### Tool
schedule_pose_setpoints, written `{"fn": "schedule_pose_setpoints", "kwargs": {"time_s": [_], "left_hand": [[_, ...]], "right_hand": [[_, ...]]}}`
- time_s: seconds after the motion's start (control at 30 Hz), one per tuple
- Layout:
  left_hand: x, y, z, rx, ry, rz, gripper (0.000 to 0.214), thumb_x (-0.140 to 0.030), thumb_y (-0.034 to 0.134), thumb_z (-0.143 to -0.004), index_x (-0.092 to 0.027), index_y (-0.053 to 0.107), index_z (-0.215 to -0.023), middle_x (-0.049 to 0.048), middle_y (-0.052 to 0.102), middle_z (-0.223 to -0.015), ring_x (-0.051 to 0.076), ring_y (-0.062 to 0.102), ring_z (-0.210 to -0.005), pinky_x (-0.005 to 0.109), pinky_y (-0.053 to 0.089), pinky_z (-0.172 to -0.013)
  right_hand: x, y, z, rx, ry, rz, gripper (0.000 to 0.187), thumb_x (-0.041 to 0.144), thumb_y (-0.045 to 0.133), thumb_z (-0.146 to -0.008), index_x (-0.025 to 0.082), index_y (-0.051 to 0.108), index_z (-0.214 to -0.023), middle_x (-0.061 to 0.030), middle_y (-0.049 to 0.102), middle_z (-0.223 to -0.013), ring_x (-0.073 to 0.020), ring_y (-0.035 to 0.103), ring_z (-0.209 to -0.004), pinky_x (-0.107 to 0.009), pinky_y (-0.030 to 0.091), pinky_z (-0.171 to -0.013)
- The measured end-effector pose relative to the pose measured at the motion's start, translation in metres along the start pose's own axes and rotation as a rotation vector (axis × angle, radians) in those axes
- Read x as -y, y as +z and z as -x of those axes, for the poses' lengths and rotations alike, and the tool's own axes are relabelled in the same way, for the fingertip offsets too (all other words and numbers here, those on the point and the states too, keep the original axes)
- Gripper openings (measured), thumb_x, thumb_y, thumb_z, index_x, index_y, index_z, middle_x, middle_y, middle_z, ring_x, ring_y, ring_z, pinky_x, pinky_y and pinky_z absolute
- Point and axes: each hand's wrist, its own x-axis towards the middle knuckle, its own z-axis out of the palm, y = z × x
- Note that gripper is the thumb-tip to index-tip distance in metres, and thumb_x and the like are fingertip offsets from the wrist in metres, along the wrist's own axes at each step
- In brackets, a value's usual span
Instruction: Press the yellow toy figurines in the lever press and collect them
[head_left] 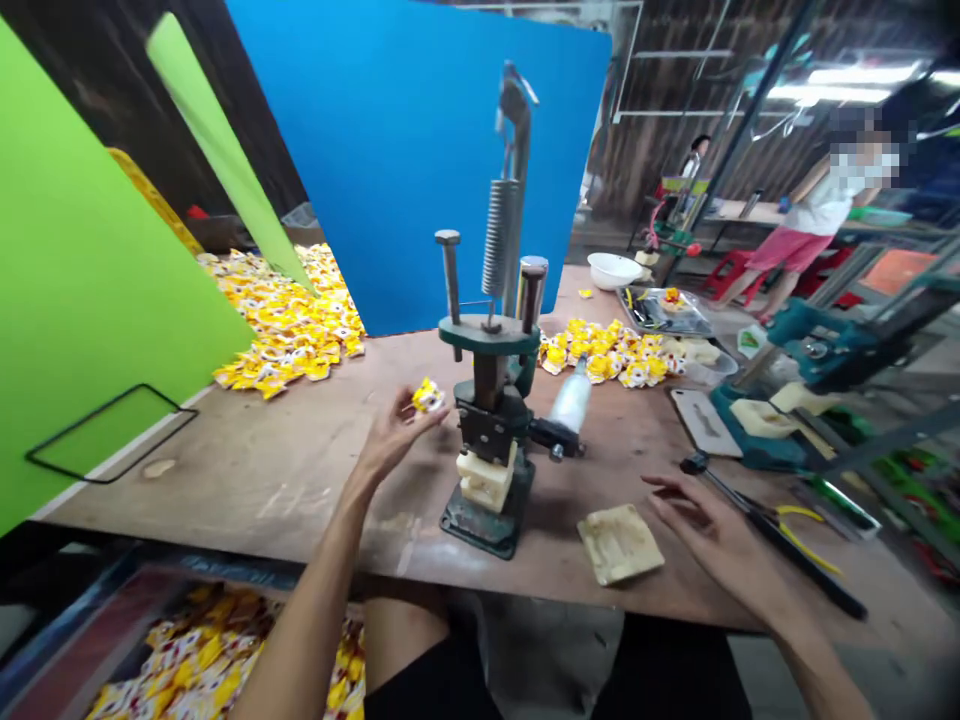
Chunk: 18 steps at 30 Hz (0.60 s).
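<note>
**Left hand [394, 437] pinches yellow packet [428, 397] beside press [491, 400]**

Thumb and fingertips grip the packet above the table [225, 480], just left of the press, mid-frame. The right hand [701, 520], empty with fingers loosely spread, is at lower right near the beige pad [619, 543] and pliers [806, 525].

Rough scuffed wood table [225, 490], green-painted metal hand press [487, 335], shiny steel coil spring [501, 238], glossy plastic sachets [600, 350], smooth white plastic bowl [611, 270]

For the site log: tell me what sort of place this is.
Probably a small workshop: a hand-operated bench press, heaps of yellow printed packets, and a worn wooden workbench.
</note>
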Motion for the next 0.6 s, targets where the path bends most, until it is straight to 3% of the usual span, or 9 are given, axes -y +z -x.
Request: {"fn": "schedule_pose_setpoints", "kwargs": {"time_s": [0.07, 0.13, 0.2, 0.27, 0.33, 0.47, 0.6], "left_hand": [[-0.017, -0.020, 0.046, -0.109, -0.087, 0.045, 0.053, -0.061, 0.083, -0.083, -0.020, 0.070, -0.113, 0.0061, 0.078, -0.111, 0.022, 0.075, -0.096, 0.037, 0.064, -0.089], [-0.036, -0.025, 0.098, -0.157, -0.244, 0.078, 0.054, -0.057, 0.091, -0.078, -0.019, 0.074, -0.114, 0.0038, 0.079, -0.102, 0.021, 0.075, -0.089, 0.033, 0.064, -0.081], [-0.052, -0.011, 0.146, -0.198, -0.380, 0.086, 0.059, -0.060, 0.093, -0.074, -0.018, 0.077, -0.111, 0.0029, 0.078, -0.089, 0.021, 0.073, -0.076, 0.030, 0.061, -0.067], [-0.061, 0.019, 0.178, -0.266, -0.386, 0.055, 0.058, -0.062, 0.092, -0.074, -0.018, 0.078, -0.109, 0.0046, 0.078, -0.092, 0.021, 0.072, -0.074, 0.029, 0.058, -0.061], [-0.064, 0.051, 0.190, -0.346, -0.297, -0.057, 0.056, -0.059, 0.092, -0.076, -0.020, 0.077, -0.113, 0.0066, 0.078, -0.101, 0.023, 0.074, -0.084, 0.031, 0.060, -0.068], [-0.064, 0.104, 0.181, -0.535, -0.182, -0.242, 0.054, -0.050, 0.088, -0.087, -0.022, 0.066, -0.128, 0.0082, 0.074, -0.109, 0.027, 0.073, -0.099, 0.039, 0.060, -0.089], [-0.065, 0.139, 0.168, -0.713, -0.098, -0.357, 0.042, -0.049, 0.081, -0.095, -0.022, 0.062, -0.122, 0.0099, 0.068, -0.113, 0.029, 0.068, -0.106, 0.045, 0.058, -0.096]], "right_hand": [[-0.011, -0.002, -0.002, -0.008, 0.041, -0.074, 0.054, 0.070, 0.069, -0.097, 0.027, 0.077, -0.128, -0.0107, 0.077, -0.138, -0.0297, 0.078, -0.119, -0.043, 0.067, -0.103], [-0.017, -0.001, -0.010, -0.033, 0.056, -0.122, 0.054, 0.071, 0.070, -0.095, 0.027, 0.078, -0.124, -0.0100, 0.078, -0.136, -0.0315, 0.076, -0.122, -0.046, 0.064, -0.107], [-0.015, 0.005, -0.022, -0.024, 0.055, -0.166, 0.054, 0.072, 0.071, -0.093, 0.027, 0.079, -0.122, -0.0103, 0.079, -0.132, -0.0328, 0.076, -0.120, -0.048, 0.063, -0.106], [-0.005, 0.017, -0.033, 0.006, 0.016, -0.185, 0.052, 0.071, 0.070, -0.093, 0.026, 0.079, -0.120, -0.0106, 0.080, -0.127, -0.0322, 0.077, -0.113, -0.047, 0.064, -0.100], [0.009, 0.031, -0.039, 0.079, -0.059, -0.198, 0.048, 0.067, 0.068, -0.097, 0.027, 0.079, -0.120, -0.0102, 0.079, -0.126, -0.0300, 0.078, -0.108, -0.044, 0.066, -0.093], [0.034, 0.052, -0.032, 0.246, -0.216, -0.250, 0.040, 0.060, 0.063, -0.105, 0.028, 0.077, -0.124, -0.0101, 0.075, -0.132, -0.0260, 0.076, -0.105, -0.036, 0.065, -0.078], [0.030, 0.052, -0.019, 0.260, -0.256, -0.324, 0.038, 0.057, 0.061, -0.106, 0.026, 0.078, -0.119, -0.0109, 0.075, -0.130, -0.0258, 0.075, -0.107, -0.040, 0.065, -0.092]]}}
